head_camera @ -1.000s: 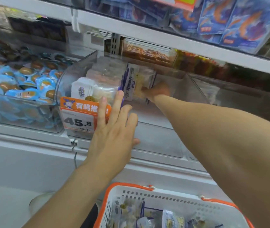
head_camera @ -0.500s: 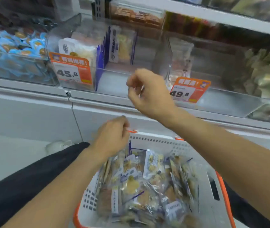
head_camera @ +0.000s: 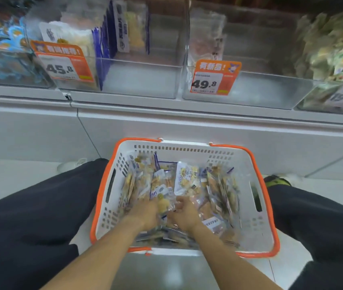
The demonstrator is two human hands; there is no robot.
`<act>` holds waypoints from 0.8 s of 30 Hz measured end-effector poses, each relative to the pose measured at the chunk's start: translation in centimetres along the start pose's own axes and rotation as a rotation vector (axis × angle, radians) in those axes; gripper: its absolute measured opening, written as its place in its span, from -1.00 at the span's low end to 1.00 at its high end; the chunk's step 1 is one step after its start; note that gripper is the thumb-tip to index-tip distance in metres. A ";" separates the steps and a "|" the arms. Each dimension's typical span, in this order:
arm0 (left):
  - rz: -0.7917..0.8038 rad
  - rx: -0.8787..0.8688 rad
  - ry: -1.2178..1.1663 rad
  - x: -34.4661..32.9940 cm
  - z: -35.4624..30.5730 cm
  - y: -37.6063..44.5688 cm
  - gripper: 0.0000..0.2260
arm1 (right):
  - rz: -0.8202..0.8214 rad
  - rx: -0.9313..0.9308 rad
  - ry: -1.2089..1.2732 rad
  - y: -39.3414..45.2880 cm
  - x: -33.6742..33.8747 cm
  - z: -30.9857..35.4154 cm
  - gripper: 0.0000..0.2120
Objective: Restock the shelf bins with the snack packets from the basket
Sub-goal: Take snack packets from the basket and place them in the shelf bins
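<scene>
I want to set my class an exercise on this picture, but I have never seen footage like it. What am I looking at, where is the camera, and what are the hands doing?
There is no machine here. A person wears a wide-angle camera on the head, so you look forward and down along their own bare arms. Between their dark-trousered legs, on the pale floor, stands a white plastic basket with orange rim and handles, full of small clear snack packets. Both hands are down among the packets: the left hand and the right hand lie close together, fingers curled into the pile. The picture is blurred, so I cannot tell exactly which packets each one grips. Above is a shelf of clear plastic bins. The bin behind the orange 45.8 price tag holds a few upright packets; the bin behind the 49.8 price tag looks almost bare.
</scene>
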State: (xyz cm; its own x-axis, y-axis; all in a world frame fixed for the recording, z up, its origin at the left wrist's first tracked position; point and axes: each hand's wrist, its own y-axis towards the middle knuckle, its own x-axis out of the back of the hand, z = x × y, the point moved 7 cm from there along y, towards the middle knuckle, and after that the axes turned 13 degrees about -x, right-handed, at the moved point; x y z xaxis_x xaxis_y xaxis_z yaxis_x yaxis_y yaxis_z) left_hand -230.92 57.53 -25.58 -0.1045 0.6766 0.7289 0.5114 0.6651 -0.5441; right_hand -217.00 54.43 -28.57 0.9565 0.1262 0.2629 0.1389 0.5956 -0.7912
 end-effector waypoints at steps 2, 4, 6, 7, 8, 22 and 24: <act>-0.008 -0.013 -0.040 -0.1 0.0 -0.2 -0.44 | 0.026 -0.130 0.115 0.8 -0.9 -1.2 -0.65; 0.008 -0.027 -0.097 0.0 -0.1 -0.5 -0.45 | 0.012 -0.097 0.069 0.9 -1.6 -1.3 -0.85; 0.023 -0.042 -0.162 0.8 -0.2 -0.8 -0.55 | -0.025 -0.016 0.060 0.3 -1.5 -0.5 -0.81; 0.003 -0.051 -0.183 1.8 -0.1 -0.9 -0.61 | -0.021 0.014 0.094 -0.4 -1.2 0.2 -0.80; -0.051 -0.058 -0.192 3.0 0.0 -1.0 -0.64 | 0.002 0.031 0.158 -1.1 -0.6 0.8 -0.81; -0.502 -0.168 -1.099 10.6 -0.7 -3.0 -0.86 | 0.211 0.279 0.750 -6.6 6.9 7.1 -0.63; -0.575 -0.220 -1.158 12.4 -1.4 -4.0 -0.89 | 0.181 0.326 0.672 -7.9 7.2 8.4 -0.67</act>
State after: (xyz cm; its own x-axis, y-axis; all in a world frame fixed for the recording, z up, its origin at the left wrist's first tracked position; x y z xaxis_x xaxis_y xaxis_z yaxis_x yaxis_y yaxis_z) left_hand -233.05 62.82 -13.83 -0.9639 0.2661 -0.0048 0.2648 0.9570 -0.1182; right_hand -213.36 57.24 -15.77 0.9217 -0.2031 -0.3304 -0.0179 0.8286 -0.5595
